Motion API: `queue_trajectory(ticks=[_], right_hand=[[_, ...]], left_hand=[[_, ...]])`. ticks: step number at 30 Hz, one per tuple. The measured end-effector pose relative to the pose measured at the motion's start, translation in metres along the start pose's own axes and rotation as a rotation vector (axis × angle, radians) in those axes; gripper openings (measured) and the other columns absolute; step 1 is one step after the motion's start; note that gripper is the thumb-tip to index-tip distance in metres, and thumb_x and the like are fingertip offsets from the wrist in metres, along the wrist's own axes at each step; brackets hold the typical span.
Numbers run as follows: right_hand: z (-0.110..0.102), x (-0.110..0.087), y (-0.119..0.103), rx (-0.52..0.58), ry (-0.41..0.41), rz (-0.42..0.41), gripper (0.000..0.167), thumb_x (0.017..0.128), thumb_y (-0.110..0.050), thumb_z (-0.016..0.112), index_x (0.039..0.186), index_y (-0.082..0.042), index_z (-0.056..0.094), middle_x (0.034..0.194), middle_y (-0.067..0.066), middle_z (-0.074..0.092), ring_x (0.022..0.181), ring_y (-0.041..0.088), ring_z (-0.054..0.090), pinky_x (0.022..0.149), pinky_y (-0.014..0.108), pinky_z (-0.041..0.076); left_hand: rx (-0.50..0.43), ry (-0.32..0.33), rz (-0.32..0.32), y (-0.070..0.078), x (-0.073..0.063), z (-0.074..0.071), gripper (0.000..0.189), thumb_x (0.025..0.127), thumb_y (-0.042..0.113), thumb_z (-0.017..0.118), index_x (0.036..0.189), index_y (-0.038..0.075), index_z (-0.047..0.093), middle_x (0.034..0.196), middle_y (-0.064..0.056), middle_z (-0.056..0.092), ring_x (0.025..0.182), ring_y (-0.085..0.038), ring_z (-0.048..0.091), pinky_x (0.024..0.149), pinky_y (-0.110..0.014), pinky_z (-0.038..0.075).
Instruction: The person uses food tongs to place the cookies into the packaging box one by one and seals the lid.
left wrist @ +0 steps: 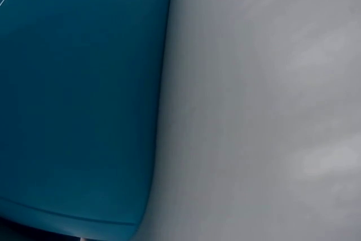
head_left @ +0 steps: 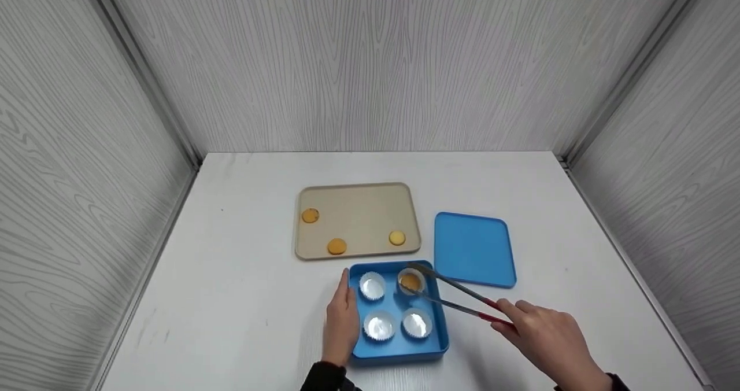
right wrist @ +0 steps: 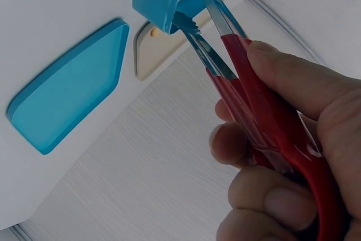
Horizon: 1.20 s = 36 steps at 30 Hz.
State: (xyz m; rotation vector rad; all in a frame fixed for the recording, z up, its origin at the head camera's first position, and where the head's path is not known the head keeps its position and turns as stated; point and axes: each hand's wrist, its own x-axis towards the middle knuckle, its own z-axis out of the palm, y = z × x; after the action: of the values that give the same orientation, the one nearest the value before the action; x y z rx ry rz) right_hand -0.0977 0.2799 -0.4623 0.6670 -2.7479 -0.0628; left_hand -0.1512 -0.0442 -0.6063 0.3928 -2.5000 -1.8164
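My right hand (head_left: 549, 336) grips red-handled metal tongs (right wrist: 265, 111), thumb on one arm and fingers curled round the other. The tongs' tips are parted over the far-right foil cup of a blue box (head_left: 399, 353). In that cup lies a round orange-brown cookie (head_left: 411, 281); whether the tips touch it, I cannot tell. Silvery cups (head_left: 372, 286) at far left, near left (head_left: 380, 326) and near right (head_left: 417, 323) hold nothing visible. Along the box's left wall rests my left hand (head_left: 342, 324), fingers straight. The left wrist view has only the box's blue side (left wrist: 79, 105) and tabletop.
Behind the box lies a beige tray (head_left: 358, 211) bearing a cookie at left (head_left: 310, 215), another at front (head_left: 337, 246) and a paler yellow one (head_left: 397, 238) at right. A blue lid (head_left: 474, 249) lies flat right of the tray. Grey wood-grain panels (head_left: 370, 61) enclose the white table (head_left: 243, 310).
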Motion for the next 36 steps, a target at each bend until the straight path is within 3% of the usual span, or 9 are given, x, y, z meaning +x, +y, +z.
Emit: queue_trajectory(ticks=[8,12,18,25,32,36], right_hand=[[0.000,-0.003,0.000,0.019,0.031,-0.009,0.034,0.076,-0.034,0.091,0.098,-0.016,0.071,0.059,-0.011,0.046,0.046,0.001,0.035,0.042,0.017,0.027],[0.000,-0.005,0.002,0.037,0.061,-0.019,0.035,0.074,-0.031,0.092,0.098,-0.015,0.073,0.059,-0.012,0.044,0.045,-0.001,0.034,0.042,0.016,0.027],[-0.002,-0.008,0.004,0.081,0.028,0.003,0.033,0.075,-0.031,0.091,0.101,-0.018,0.075,0.060,-0.015,0.046,0.046,-0.004,0.036,0.044,0.014,0.031],[-0.005,-0.006,0.010,0.110,0.149,-0.016,0.039,0.068,-0.026,0.096,0.100,-0.016,0.078,0.059,-0.015,0.047,0.045,-0.006,0.033,0.042,0.014,0.029],[-0.005,0.003,0.010,0.098,0.132,0.039,0.040,0.070,-0.027,0.096,0.104,-0.016,0.079,0.059,-0.011,0.052,0.045,-0.003,0.032,0.043,0.013,0.029],[-0.002,0.009,0.009,0.092,0.181,0.018,0.040,0.070,-0.027,0.095,0.104,-0.016,0.079,0.061,-0.009,0.056,0.044,-0.001,0.034,0.042,0.014,0.030]], left_hand=[[-0.077,0.003,0.019,-0.002,0.001,0.001,0.051,0.113,0.022,0.036,0.162,0.013,0.030,0.164,-0.005,0.036,0.152,-0.027,0.031,0.123,-0.051,0.028],[-0.072,0.004,0.017,-0.002,0.000,0.001,0.051,0.113,0.022,0.036,0.162,0.013,0.031,0.164,-0.006,0.036,0.152,-0.028,0.031,0.123,-0.051,0.028],[-0.047,0.013,0.013,-0.001,0.000,0.001,0.050,0.113,0.022,0.036,0.162,0.013,0.031,0.164,-0.007,0.037,0.151,-0.028,0.032,0.122,-0.052,0.029],[-0.023,0.017,0.012,-0.001,0.001,0.001,0.050,0.113,0.021,0.036,0.162,0.012,0.032,0.163,-0.009,0.038,0.151,-0.030,0.032,0.122,-0.052,0.029],[-0.027,0.012,0.009,-0.001,0.000,0.002,0.050,0.113,0.022,0.036,0.162,0.012,0.032,0.163,-0.008,0.038,0.151,-0.029,0.032,0.122,-0.052,0.028],[-0.023,0.010,0.009,-0.001,0.000,0.002,0.050,0.113,0.023,0.036,0.162,0.014,0.032,0.163,-0.007,0.038,0.151,-0.028,0.033,0.122,-0.051,0.029]])
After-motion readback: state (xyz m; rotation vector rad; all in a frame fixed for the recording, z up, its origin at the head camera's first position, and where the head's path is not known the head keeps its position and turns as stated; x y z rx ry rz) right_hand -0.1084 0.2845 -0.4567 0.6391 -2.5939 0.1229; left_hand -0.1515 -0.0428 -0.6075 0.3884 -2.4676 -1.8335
